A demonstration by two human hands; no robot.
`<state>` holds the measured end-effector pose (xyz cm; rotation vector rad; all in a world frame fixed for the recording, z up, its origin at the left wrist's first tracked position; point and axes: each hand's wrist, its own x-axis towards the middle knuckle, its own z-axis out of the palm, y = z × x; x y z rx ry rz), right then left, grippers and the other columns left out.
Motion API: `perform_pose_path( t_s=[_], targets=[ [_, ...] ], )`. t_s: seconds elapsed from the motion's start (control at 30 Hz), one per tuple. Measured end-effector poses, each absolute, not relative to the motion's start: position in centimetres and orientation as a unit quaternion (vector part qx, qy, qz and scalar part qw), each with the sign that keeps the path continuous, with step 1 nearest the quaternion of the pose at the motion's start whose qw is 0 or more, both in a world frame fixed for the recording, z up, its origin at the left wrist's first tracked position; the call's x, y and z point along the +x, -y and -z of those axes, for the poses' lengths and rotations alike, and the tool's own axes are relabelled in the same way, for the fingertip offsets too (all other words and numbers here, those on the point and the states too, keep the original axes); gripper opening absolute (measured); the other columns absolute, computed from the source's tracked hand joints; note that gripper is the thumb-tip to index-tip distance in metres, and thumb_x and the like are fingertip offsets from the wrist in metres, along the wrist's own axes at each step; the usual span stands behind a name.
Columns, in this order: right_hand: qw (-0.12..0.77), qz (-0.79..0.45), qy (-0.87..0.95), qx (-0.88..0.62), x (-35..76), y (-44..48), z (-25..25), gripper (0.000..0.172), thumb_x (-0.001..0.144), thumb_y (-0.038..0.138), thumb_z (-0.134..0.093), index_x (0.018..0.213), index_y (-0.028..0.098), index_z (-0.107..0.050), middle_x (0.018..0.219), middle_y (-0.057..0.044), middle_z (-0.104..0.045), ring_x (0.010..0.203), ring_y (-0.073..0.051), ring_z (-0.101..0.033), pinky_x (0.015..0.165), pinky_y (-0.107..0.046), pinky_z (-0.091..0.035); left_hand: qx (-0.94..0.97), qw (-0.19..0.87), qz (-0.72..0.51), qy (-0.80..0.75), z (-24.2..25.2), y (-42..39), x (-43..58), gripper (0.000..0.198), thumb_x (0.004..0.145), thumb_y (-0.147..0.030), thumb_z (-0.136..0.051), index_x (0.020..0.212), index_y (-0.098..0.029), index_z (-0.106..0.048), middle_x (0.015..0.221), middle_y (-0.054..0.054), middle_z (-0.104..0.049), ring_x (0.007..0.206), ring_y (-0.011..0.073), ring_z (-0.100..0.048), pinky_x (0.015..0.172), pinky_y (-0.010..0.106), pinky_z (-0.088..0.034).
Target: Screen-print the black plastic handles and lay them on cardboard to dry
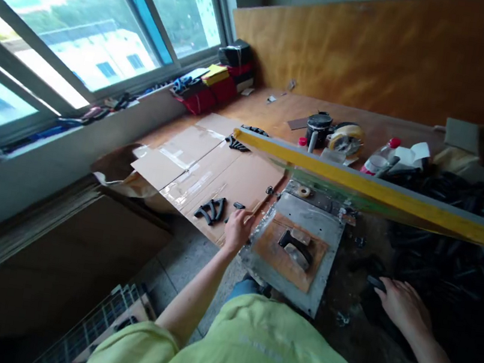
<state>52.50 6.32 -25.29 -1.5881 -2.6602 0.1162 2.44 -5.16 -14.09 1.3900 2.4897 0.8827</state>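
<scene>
My left hand [238, 229] is at the right edge of a flattened cardboard sheet [242, 178], its fingers closed over a black plastic handle [239, 205] mostly hidden beneath them. Just left of it, several black curved handles [211, 210] lie side by side on the cardboard. Another black curved handle [302, 249] rests on a fixture on the metal plate [320, 284] between my hands. On the right, my right hand [405, 306] is closed around a black handle [376, 282], whose end sticks out past the thumb, beside a dark heap of similar parts [452, 237].
A long yellow-edged bar [369, 185] slants across the bench behind the metal plate. Farther back are a black tub [318, 126], a tape roll [347, 139] and a plastic bottle [379, 159]. More black parts [236, 144] lie at the cardboard's far edge. Windows run along the left.
</scene>
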Motion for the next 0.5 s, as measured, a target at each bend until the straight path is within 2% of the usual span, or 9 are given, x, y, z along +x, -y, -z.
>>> perform_pose_path(
  t_s=[0.17, 0.37, 0.5],
  targets=[
    [0.014, -0.006, 0.857, -0.514, 51.8, -6.1, 24.9, 0.022, 0.085, 0.028, -0.048, 0.096, 0.021, -0.066, 0.086, -0.012, -0.072, 0.091, -0.028, -0.068, 0.100, -0.042, -0.043, 0.430, 0.015, -0.108, -0.896, 18.1, 5.7, -4.3, 0.037, 0.087, -0.043, -0.062, 0.116, -0.021, -0.068, 0.119, 0.013, -0.065, 0.115, 0.0298, -0.054, 0.094, 0.041, -0.044],
    [-0.008, 0.002, 0.849, -0.529, 51.0, -5.6, 24.1, 0.028, 0.086, 0.029, -0.044, 0.097, 0.019, -0.067, 0.088, -0.014, -0.072, 0.088, -0.030, -0.068, 0.092, -0.043, -0.047, 0.430, 0.011, -0.089, -0.898, 20.2, 4.6, -6.6, 0.028, 0.091, -0.043, -0.055, 0.094, -0.021, -0.071, 0.103, 0.012, -0.069, 0.108, 0.0303, -0.055, 0.091, 0.043, -0.038],
    [-0.012, 0.017, 0.845, -0.535, 50.5, -5.4, 23.9, 0.028, 0.086, 0.027, -0.042, 0.095, 0.017, -0.067, 0.088, -0.015, -0.071, 0.088, -0.030, -0.068, 0.091, -0.042, -0.047, 0.418, 0.009, -0.089, -0.904, 20.4, 4.1, -8.0, 0.029, 0.092, -0.043, -0.053, 0.093, -0.019, -0.070, 0.098, 0.013, -0.071, 0.105, 0.0303, -0.056, 0.091, 0.045, -0.036]
  ],
)
